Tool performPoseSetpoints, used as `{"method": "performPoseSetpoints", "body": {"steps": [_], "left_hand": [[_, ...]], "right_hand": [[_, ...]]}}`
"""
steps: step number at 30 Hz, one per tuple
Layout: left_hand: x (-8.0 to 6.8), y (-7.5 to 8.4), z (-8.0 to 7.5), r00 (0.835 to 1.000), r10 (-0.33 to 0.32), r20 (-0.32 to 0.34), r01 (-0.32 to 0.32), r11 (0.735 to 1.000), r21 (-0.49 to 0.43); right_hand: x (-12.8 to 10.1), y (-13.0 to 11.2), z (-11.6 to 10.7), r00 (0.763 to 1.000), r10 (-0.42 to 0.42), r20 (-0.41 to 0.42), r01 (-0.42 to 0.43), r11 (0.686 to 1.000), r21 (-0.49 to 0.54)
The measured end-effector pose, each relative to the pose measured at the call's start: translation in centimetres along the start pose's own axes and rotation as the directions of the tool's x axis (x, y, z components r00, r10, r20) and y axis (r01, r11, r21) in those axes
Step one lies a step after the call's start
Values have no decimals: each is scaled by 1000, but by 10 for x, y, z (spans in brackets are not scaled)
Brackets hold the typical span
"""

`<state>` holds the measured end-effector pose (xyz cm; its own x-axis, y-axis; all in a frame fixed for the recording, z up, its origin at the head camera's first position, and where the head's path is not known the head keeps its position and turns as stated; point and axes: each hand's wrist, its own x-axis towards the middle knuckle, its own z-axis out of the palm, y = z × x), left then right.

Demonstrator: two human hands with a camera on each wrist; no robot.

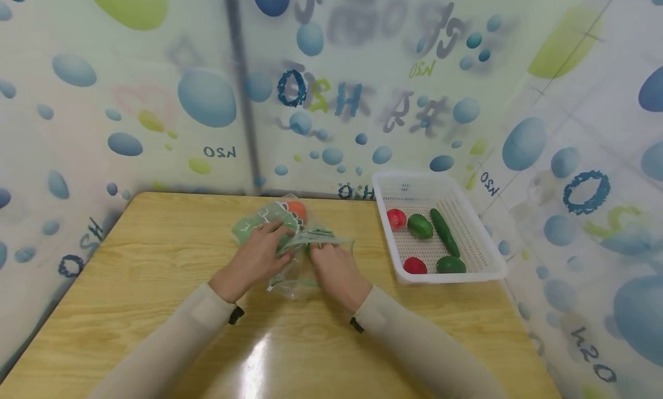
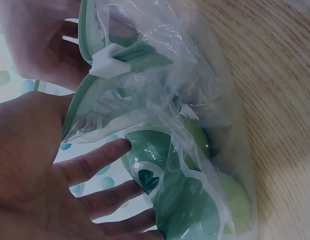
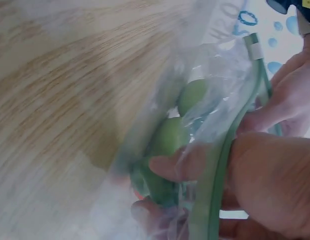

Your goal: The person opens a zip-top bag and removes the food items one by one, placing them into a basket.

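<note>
Several fruits already sit inside the zip bag [image 1: 290, 238]; we pinch its open top with both hands, left hand [image 1: 256, 258] and right hand [image 1: 334, 269], while five vegetables wait in the white basket [image 1: 487, 261].

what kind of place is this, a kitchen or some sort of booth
Probably a staged recording booth, not a kitchen: bubble-printed sheeting walls in a bare wooden table, with only a white basket of vegetables and a zip bag held by both hands.
</note>
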<state>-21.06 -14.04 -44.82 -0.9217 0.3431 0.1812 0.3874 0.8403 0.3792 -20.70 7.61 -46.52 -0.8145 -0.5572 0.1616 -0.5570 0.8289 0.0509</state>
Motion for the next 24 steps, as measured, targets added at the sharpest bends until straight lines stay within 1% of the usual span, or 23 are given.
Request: {"method": "performPoseSetpoints", "body": {"steps": [7,14,18,21,24], "left_hand": [[-3,2,-3,1000,-11,9,11,1000,-8],[-4,3,-3,999,-11,30,11,1000,3],[-3,2,-3,1000,6,22,-6,1000,13],[-3,2,-2,1000,15,11,-15,1000,12],[-3,2,-2,1000,14,10,-14,1000,5]], "right_hand": [[-12,-2,-17,1000,8,-5,-7,998,59],[-24,1,-24,1000,10,-17,-7,989,144],[-29,5,-25,997,-14,-82,31,977,212],[-33,9,-27,987,-38,-156,77,965,251],[-38,13,-30,977,-41,-211,104,949,297]]}}
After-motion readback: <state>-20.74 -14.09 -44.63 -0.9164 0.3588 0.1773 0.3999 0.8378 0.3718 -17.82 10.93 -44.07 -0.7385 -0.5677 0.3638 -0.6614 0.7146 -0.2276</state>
